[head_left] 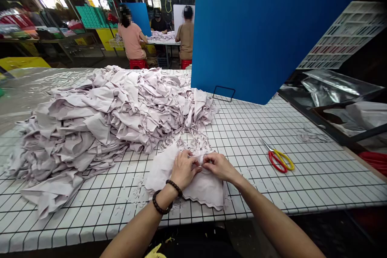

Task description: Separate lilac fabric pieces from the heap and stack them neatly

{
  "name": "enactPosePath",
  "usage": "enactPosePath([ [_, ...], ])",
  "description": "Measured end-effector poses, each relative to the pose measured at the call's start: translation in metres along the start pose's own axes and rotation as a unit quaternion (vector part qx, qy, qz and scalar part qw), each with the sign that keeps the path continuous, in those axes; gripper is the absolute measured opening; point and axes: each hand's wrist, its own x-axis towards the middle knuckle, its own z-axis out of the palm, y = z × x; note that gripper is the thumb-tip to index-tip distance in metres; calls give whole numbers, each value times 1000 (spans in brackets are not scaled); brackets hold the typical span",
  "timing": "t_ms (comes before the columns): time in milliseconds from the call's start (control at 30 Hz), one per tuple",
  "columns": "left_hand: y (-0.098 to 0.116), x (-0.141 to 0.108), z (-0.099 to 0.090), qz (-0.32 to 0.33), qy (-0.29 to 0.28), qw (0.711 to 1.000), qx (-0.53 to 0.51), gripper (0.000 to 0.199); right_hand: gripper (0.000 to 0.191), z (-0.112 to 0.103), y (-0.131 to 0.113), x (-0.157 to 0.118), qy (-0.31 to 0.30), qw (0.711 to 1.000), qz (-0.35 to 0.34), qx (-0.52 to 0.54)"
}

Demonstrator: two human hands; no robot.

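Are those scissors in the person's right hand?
No: the scissors lie on the gridded tablecloth, apart from the right hand, which pinches pale fabric.

On the table (242, 141), a heap of cloth (121, 109) lies left. Right of it, near the front edge, some cloth pieces (208, 193) lie under the left hand (185, 168) and right hand (220, 165). Scissors (277, 158) lie farther right; a board (248, 36) stands behind them; beyond the heap, co-workers (131, 40) are at another table (167, 42).

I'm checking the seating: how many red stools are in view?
2: one red stool under the person in a pink top, another red stool under the person in a brown top. More may be hidden.
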Motion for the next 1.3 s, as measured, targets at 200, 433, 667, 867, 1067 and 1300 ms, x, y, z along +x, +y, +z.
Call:
enactPosePath([
  [200,-6,1,5,11,2,1000,2,12,13,-1,-6,2,-23,999,-23,-42],
  [433,-10,2,7,27,5,1000,13,14,13,1,-8,8,-26,986,-82,-142],
  [667,-11,6,4,31,13,999,20,21,13,9,-13,11,15,991,-73,-113],
  [867,-14,8,4,26,5,1000,15,15,12,27,-12,1,115,993,3,13],
  [1067,-15,6,6,46,1,998,31,18,9,28,-6,-1,98,989,42,107],
  [1300,-16,4,5,55,-1,998,30,20,11,30,3,0,92,963,111,228],
])
